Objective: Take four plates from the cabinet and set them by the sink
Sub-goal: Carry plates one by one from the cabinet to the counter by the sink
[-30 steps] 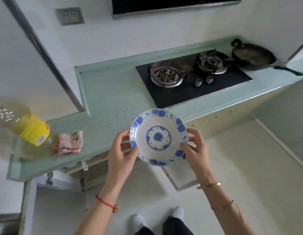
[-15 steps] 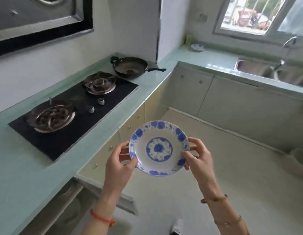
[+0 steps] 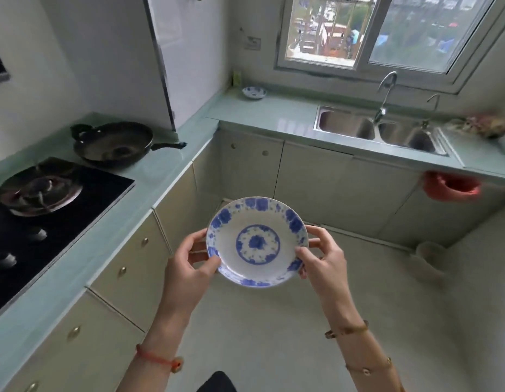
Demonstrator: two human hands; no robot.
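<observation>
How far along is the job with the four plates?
Done, perhaps: one blue-patterned dish sits on the counter left of the sink. In hand: left hand and right hand grip a blue-and-white plate, not yet at the sink. Left: setting it down, then fetching more.

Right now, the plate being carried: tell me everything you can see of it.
The plate is round, shallow, white glazed ceramic by its look, with blue flower clusters round the rim and a blue ringed flower at centre. Empty, no visible chips. It hangs over the floor, face up, tilted slightly toward the camera. The left hand grips its left rim, the right hand its right rim, thumbs on top.
</observation>
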